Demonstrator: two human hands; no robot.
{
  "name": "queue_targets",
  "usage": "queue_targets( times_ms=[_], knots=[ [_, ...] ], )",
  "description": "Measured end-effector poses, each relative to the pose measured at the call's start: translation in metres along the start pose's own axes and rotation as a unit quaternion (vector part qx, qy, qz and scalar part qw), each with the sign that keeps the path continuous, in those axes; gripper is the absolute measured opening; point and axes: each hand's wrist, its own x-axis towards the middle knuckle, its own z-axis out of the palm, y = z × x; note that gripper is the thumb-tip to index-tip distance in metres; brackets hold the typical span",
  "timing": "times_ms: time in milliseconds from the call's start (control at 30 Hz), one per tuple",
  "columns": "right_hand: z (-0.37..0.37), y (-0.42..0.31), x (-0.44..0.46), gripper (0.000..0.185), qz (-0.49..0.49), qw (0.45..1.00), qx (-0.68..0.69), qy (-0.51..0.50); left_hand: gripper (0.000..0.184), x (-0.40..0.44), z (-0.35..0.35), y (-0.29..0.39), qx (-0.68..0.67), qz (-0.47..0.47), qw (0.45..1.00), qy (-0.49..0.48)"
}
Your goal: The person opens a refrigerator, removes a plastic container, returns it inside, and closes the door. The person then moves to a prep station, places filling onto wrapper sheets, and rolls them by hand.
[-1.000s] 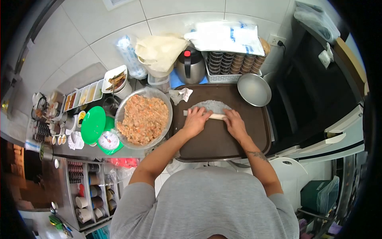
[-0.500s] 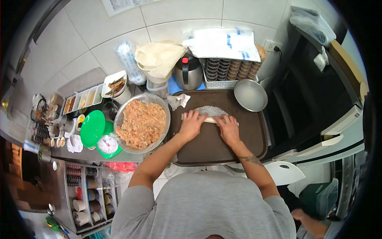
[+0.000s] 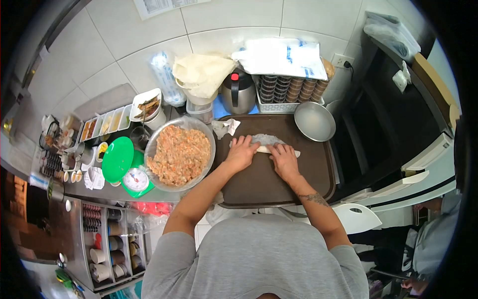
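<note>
On a brown tray (image 3: 259, 187) lies a thin, translucent white wrapper sheet (image 3: 268, 140), its near edge rolled into a pale wrapped roll (image 3: 264, 149). My left hand (image 3: 241, 154) curls its fingers over the roll's left end. At the other end, my right hand (image 3: 285, 161) holds it the same way, thumbs pointing inward. A white tip pokes out past my right fingers. What is inside the roll is hidden. Left of the tray, a large bowl (image 3: 212, 158) holds an orange-pink minced filling (image 3: 180, 153) with carrot-coloured bits.
A round metal pan (image 3: 315, 122) sits on the tray's far right corner, crumpled paper (image 3: 225, 128) at its far left. Behind stand a steel jug (image 3: 238, 94) and a basket of stacked cups (image 3: 291, 108). A green scale (image 3: 136, 179) is beside the bowl. Another person (image 3: 434, 239) is at the right.
Both hands have rolled the wrapper slightly farther from me, and less flat sheet shows. At the lower right, the other person's forearm has gone and their clothed body appears farther right.
</note>
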Motion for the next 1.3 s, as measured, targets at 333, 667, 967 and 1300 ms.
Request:
queue_targets(
  times_ms=[333, 667, 967, 1300],
  knots=[
    [-0.006, 0.007, 0.012, 0.033, 0.084, 0.995, 0.058, 0.015, 0.036, 0.004, 0.002, -0.002, 0.026, 0.015, 0.999, 0.017],
    [-0.001, 0.010, 0.013, 0.037, 0.026, 0.999, -0.009, 0.021, 0.031, 0.024, 0.000, -0.014, -0.001, 0.006, 0.998, -0.057],
    [0.006, 0.026, 0.025, 0.043, 0.033, 0.997, 0.002, -0.070, 0.034, 0.016, 0.005, -0.005, 0.027, 0.009, 0.998, 0.051],
    [0.022, 0.024, 0.032, 0.043, 0.008, 1.000, 0.017, 0.022, 0.037, 0.034, 0.011, -0.013, 0.006, -0.015, 1.000, 0.023]
  ],
)
